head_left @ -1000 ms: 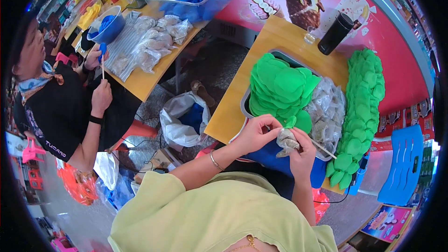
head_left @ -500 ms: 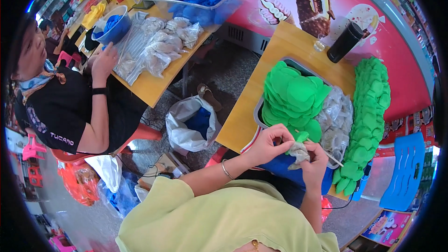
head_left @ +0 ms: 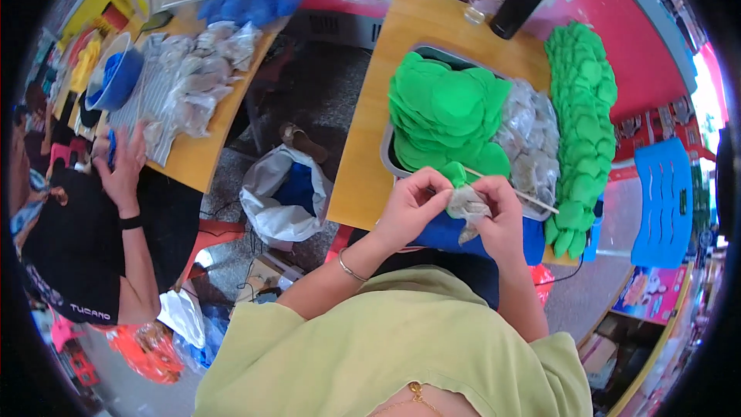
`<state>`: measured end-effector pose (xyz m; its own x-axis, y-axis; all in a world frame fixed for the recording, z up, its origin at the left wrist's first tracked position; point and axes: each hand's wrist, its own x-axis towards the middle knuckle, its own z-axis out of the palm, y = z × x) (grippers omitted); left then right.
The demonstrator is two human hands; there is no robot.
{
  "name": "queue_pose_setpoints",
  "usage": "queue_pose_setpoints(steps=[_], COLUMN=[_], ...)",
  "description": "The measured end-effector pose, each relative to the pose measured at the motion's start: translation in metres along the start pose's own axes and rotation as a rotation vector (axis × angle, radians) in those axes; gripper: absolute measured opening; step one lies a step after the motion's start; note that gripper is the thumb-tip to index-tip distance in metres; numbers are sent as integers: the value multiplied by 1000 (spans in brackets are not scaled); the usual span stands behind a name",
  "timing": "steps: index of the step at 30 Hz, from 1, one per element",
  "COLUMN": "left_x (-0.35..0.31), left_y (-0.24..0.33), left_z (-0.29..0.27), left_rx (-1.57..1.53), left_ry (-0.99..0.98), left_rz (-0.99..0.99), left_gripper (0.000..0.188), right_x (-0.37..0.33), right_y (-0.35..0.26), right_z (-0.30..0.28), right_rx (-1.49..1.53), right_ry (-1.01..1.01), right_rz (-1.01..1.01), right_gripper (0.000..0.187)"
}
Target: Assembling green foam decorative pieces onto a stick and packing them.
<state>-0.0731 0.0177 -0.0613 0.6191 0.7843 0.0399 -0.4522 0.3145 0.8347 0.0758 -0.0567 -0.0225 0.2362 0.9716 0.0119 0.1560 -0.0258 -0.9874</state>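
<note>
Yellow table [head_left: 421, 15], right of centre in frame. Long row of overlapping green pieces [head_left: 580, 123] along table's right side. Metal tray [head_left: 387, 147] at table's middle, bearing green pile [head_left: 448, 116] and, to its right, clear plastic bags [head_left: 527, 131]. Below tray, lower centre: left hand [head_left: 417, 205], thumb and forefinger pinching small bag [head_left: 465, 205]; right hand [head_left: 500, 212], fingers closed on same bag's right side. Green piece [head_left: 454, 174] at bag's top. Thin stick [head_left: 538, 203] behind right hand.
</note>
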Motion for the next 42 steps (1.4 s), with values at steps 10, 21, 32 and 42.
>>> queue_pose_setpoints(steps=[10,21,32,42], left_x=[2,2,3,-1], left_y=[-3,5,19,24], left_z=[-1,2,9,10], left_rx=[360,571,834,927], left_ry=[-94,-38,-25,-60], left_rz=[171,249,349,406], left_gripper=[4,7,9,14], right_x=[-9,-13,-8,-9], right_y=[2,-1,-6,0], right_z=[0,-5,-7,-2], right_rx=[156,-34,203,72], right_ry=[47,-42,-106,44], right_rz=[32,91,233,222], right_gripper=[37,34,35,20])
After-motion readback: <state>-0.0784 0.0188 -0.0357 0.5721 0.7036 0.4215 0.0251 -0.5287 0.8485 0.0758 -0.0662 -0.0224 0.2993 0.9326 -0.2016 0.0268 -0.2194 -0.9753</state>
